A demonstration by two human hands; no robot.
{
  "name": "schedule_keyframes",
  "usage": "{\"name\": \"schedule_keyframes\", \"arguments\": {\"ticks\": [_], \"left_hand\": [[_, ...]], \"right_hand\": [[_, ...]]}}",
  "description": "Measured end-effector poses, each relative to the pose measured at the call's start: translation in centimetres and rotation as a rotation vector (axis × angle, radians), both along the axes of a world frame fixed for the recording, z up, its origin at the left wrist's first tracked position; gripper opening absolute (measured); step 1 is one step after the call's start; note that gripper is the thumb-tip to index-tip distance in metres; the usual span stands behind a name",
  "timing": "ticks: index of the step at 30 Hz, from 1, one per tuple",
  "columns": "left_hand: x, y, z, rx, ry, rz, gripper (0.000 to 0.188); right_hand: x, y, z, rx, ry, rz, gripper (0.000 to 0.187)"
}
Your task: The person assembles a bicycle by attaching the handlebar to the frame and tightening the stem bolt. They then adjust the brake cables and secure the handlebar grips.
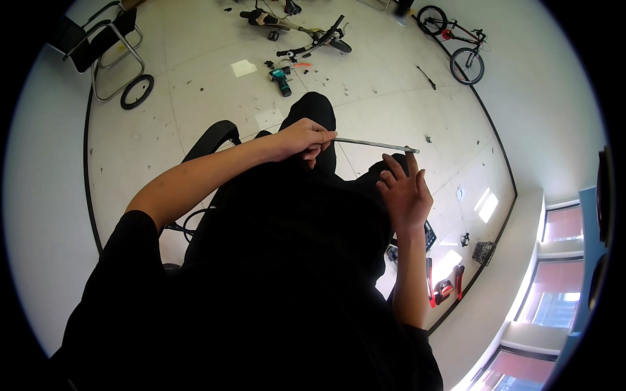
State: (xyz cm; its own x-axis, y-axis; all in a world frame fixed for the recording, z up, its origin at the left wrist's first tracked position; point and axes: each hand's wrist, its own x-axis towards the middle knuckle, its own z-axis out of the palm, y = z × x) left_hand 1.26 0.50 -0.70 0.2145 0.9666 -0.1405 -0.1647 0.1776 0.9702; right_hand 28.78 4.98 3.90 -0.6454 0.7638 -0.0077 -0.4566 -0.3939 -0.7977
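Observation:
A thin, straight metal rod (375,144) extends to the right from my left hand (302,139), whose thumb and fingers pinch one end of it. Over my right leg, my right hand (407,197) is raised with its fingers spread apart. Its index fingertip is at the rod's other end and seems to touch it; the hand does not grip the rod. I sit in dark clothes, and the rod spans the gap between my knees, above the floor.
Ahead on the floor lie a teal cordless drill (280,81), small parts and a partly stripped bike (297,29). Another bicycle (464,49) leans by the right wall. At far left stand a chair (107,40) and a tyre (137,92). Red-and-black parts (444,290) and a wire basket (484,252) are at right.

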Motion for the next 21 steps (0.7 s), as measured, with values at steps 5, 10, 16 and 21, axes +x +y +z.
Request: {"name": "schedule_keyframes", "arguments": {"ticks": [5, 10, 16, 21], "left_hand": [[0.1, 0.1, -0.1, 0.015, 0.007, 0.003, 0.038], [0.1, 0.2, -0.3, 0.0, 0.046, -0.004, 0.038], [-0.1, 0.1, -0.2, -0.01, 0.062, 0.013, 0.039], [0.1, 0.1, -0.1, 0.003, 0.045, 0.008, 0.039]], "right_hand": [[-1.5, -1.4, -0.3, 0.132, -0.175, 0.123, 0.081], [-0.8, -0.7, -0.5, 0.059, -0.075, 0.014, 0.08], [-0.8, -0.7, 0.2, 0.059, -0.1, -0.017, 0.079], [-1.3, -1.3, 0.0, 0.1, -0.165, 0.039, 0.083]]}}
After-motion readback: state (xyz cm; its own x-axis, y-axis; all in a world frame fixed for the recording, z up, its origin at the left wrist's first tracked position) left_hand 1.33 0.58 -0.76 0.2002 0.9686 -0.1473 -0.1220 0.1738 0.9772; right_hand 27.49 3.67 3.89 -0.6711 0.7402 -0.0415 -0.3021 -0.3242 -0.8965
